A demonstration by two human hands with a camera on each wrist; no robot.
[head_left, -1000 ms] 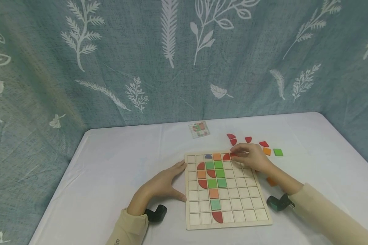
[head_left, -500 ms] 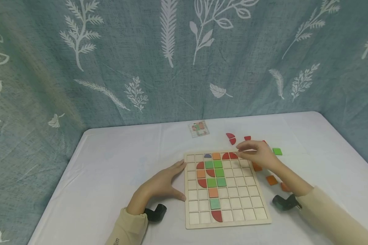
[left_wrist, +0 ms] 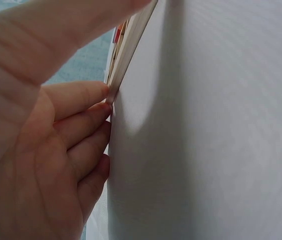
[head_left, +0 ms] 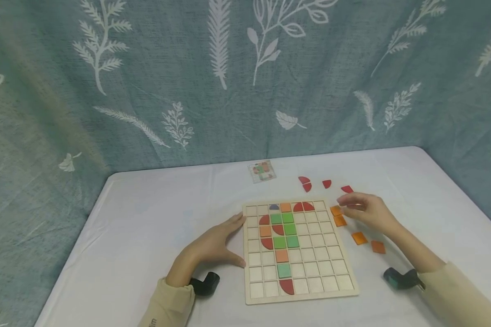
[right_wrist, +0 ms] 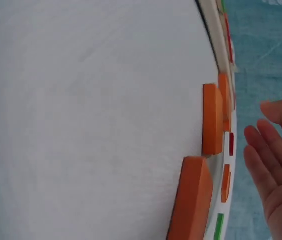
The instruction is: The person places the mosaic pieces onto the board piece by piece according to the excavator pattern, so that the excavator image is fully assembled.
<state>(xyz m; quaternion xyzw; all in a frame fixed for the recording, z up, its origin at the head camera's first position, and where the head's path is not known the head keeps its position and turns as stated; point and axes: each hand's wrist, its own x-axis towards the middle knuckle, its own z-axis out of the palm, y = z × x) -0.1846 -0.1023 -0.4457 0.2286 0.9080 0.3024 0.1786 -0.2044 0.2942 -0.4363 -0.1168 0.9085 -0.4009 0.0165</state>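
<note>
My left hand rests at the left edge of a wooden grid board, thumb and fingers spread wide. In the left wrist view its fingertips touch the board's side. Set in the cells are red rounded pieces, orange and green squares and a small blue half-round piece. My right hand hovers off the board's upper right corner, just beside two orange square tiles. Its fingers are loosely bent with nothing between them, as the right wrist view also shows.
Loose red pieces lie behind the board. Two more orange tiles lie to its right; a green tile shows in the right wrist view. A small patterned card lies at the back, before a leaf-patterned curtain.
My right hand has left the red piece in the board's top row, beside another red one, and moved right to the loose orange tiles. The left hand has stayed at the board's edge.
</note>
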